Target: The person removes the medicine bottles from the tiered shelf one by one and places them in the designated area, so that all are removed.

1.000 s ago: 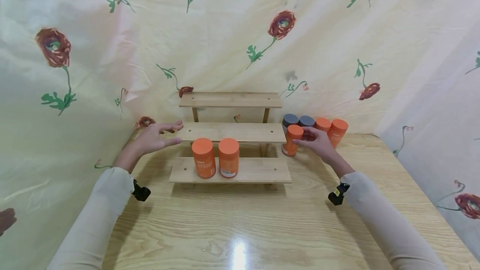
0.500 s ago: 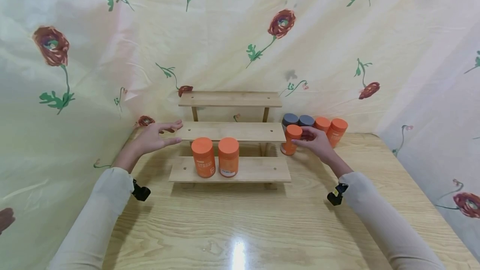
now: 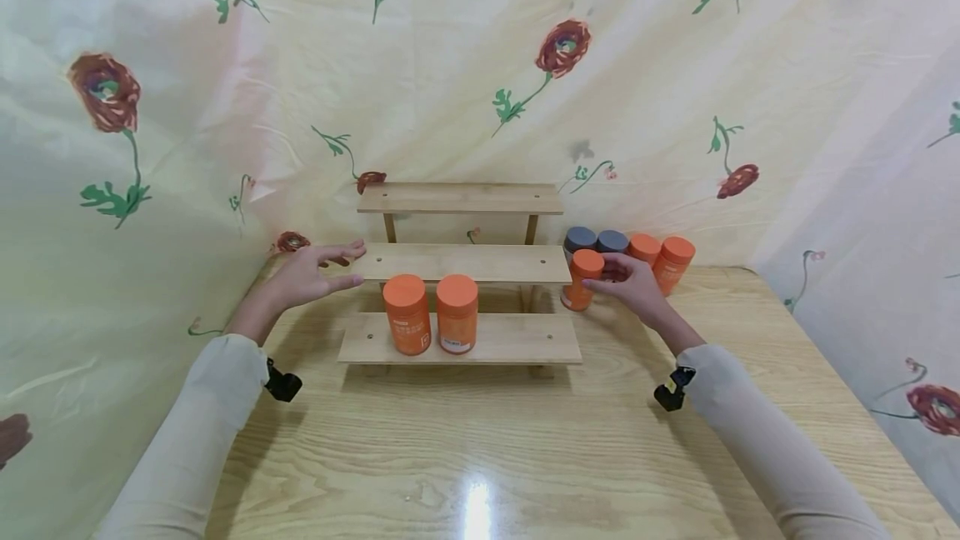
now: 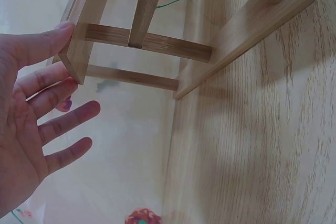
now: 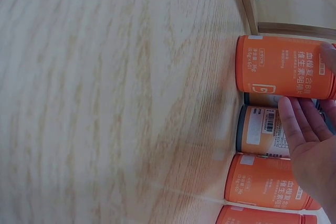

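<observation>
My right hand (image 3: pixel 636 283) holds an orange jar (image 3: pixel 582 282) near its lid, thumb on one side and fingers on the other. The jar is upright beside the right end of the wooden tiered shelf (image 3: pixel 461 263); in the right wrist view the orange jar (image 5: pixel 281 66) shows a white printed label. Whether its base touches the table I cannot tell. At the shelf's left end my left hand (image 3: pixel 303 277) pinches the middle board's end between thumb and forefingers, as the left wrist view shows, its other fingers spread. Two orange jars, one left (image 3: pixel 407 315) and one right (image 3: pixel 457 315), stand on the lowest board.
Behind the held jar, two dark-lidded jars (image 3: pixel 612 242) and two more orange jars (image 3: pixel 675 263) stand in a row by the flowered curtain (image 3: pixel 465 90). The shelf stands on a wood-grain table (image 3: pixel 420 448), close to the curtain. The upper two boards carry no jars.
</observation>
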{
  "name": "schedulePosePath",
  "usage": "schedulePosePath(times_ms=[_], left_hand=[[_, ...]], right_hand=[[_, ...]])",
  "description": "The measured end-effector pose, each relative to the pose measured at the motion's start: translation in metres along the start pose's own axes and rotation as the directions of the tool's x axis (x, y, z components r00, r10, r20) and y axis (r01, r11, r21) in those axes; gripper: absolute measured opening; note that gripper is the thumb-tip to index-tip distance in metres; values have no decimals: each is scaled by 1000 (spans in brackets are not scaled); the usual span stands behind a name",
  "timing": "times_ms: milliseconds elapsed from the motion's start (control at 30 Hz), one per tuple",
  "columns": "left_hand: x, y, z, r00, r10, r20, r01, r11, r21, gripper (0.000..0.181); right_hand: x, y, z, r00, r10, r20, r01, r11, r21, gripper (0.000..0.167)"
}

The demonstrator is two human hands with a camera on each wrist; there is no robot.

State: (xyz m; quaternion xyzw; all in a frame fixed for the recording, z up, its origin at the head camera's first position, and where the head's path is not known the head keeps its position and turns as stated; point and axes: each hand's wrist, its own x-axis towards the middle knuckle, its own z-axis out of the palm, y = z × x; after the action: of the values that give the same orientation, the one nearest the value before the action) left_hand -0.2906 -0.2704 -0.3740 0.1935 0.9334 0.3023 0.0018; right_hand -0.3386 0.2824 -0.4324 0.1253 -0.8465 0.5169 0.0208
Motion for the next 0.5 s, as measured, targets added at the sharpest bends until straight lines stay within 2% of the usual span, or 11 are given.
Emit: schedulePosePath(times_ms=[267,500], left_hand=[[-1,0,0,1000,-6,9,6,1000,-10,66],[0,-1,0,1000,-3,6,3,1000,-4,65]], right_hand=[[-3,-9,-2,999,38,5,-38,999,26,62],[-7,-13,-2,1000,-16,-11,17,998,55,61]])
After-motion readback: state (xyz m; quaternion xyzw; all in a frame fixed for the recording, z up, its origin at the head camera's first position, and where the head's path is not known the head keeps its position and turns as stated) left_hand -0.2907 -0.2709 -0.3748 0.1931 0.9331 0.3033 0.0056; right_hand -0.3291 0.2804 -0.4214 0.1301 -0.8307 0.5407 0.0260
